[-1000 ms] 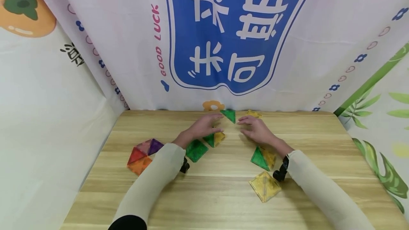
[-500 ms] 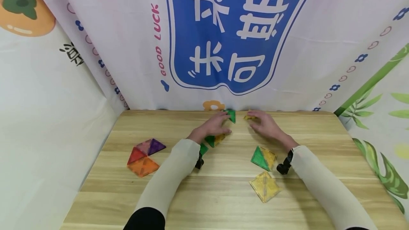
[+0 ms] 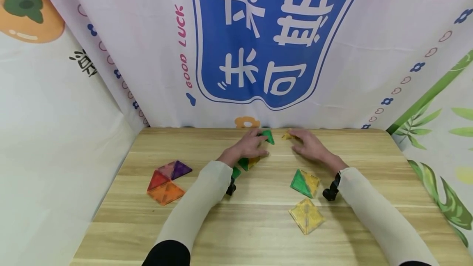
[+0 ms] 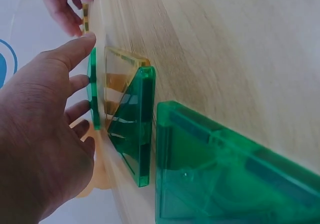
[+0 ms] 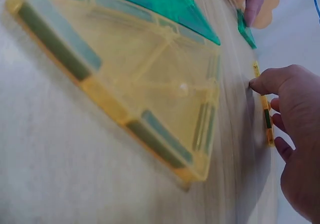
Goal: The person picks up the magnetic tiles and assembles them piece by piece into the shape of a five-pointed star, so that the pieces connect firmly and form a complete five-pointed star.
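At the table's back edge, my left hand (image 3: 248, 145) touches a green triangular magnetic tile (image 3: 269, 137) with its fingertips, the thumb held apart; in the left wrist view this green tile (image 4: 93, 92) lies under the fingers. To its right, the fingertips of my right hand (image 3: 311, 147) rest on a yellow triangular tile (image 3: 286, 136). In the right wrist view that yellow tile (image 5: 267, 116) lies flat, with fingers over it and the thumb at its near side. A small gap parts the two tiles. My left hand and wrist partly cover a green-and-yellow pair (image 3: 244, 163) and a green square (image 3: 235, 172).
A green-and-yellow square (image 3: 304, 183) and a yellow square of two triangles (image 3: 306, 216) lie nearer on the right. Red, pink, purple and orange tiles (image 3: 165, 192) form a cluster on the left. A printed cloth (image 3: 332, 110) hangs behind the wooden table (image 3: 236, 233).
Both hands have moved toward the back edge and onto the green and yellow triangles. Lately the green triangle has shifted slightly toward the front and right.
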Demonstrator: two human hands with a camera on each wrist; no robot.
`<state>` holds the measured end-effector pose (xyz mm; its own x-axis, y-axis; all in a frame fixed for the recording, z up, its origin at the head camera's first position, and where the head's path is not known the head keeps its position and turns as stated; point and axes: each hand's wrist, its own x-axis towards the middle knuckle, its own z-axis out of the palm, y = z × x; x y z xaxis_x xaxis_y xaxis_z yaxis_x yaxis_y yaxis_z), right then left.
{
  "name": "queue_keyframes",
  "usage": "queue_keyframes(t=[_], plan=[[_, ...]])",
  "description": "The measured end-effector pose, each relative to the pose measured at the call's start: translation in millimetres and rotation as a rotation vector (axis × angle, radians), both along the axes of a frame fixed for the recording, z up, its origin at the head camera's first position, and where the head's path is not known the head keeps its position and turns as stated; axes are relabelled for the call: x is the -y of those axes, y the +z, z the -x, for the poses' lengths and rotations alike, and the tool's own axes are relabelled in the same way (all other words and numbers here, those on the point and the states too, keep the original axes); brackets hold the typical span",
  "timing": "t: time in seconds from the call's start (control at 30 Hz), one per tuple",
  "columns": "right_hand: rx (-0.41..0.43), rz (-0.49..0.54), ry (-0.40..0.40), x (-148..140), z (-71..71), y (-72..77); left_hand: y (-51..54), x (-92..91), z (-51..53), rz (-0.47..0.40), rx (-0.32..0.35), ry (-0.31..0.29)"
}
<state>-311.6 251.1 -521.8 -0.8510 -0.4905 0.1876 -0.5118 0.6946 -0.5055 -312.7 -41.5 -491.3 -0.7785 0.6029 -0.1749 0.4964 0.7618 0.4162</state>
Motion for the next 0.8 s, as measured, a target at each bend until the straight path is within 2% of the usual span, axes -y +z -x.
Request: queue_keyframes(t=[0.13,0.27,0.6,0.8], plan=[[-0.023,-0.025,0.005,-3,-1.7,2.0,0.7,-1.1,-2.1,-0.023,0.029,-0.005],[-0.01,-0.041,0.005,-5,-3.1,4.1,0.7,-3.1,-4.6,-0.051,0.042,-0.021],[-0.033,-0.047,-0.016,-9,-4.5,7.3,1.0,-10.8,-2.3,-0.044,-0.023,-0.097],[-0.025,-0.043,-0.022,-13,-5.5,6.0,1.5,-17.5,-2.0,-0.059,-0.033,-0.131]])
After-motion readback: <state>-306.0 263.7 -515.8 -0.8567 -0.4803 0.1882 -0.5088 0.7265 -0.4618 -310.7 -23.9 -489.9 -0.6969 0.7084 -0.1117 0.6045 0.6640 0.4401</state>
